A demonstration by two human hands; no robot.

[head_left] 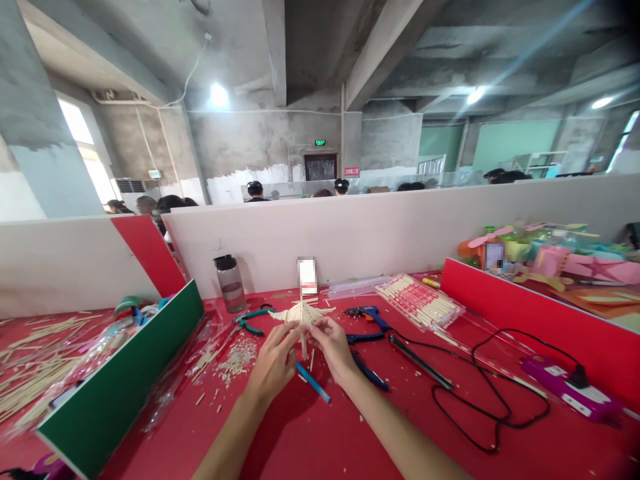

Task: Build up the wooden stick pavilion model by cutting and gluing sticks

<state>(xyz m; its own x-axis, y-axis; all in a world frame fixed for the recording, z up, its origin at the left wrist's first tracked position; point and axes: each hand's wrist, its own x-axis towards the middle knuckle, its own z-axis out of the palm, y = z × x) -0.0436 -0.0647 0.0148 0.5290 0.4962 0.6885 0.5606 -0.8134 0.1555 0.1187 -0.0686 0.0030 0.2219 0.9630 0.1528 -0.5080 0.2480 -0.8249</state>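
A small structure of pale wooden sticks, with pointed ends to the left and right and an upright stick in its middle, stands before me on the red table. My left hand pinches its near side with thumb and forefinger. From the other side my right hand has its fingertips closed on the same spot, almost touching the left ones. What exactly lies between the fingertips is partly hidden. Just below the hands lies a blue rod, and short stick scraps are scattered left of my left hand.
Green-handled pliers lie left, near a dark-lidded bottle. A blue glue gun, blue-handled pliers, a looping black cord and a purple power strip occupy the right. Packed sticks sit behind. Green and red dividers flank the space.
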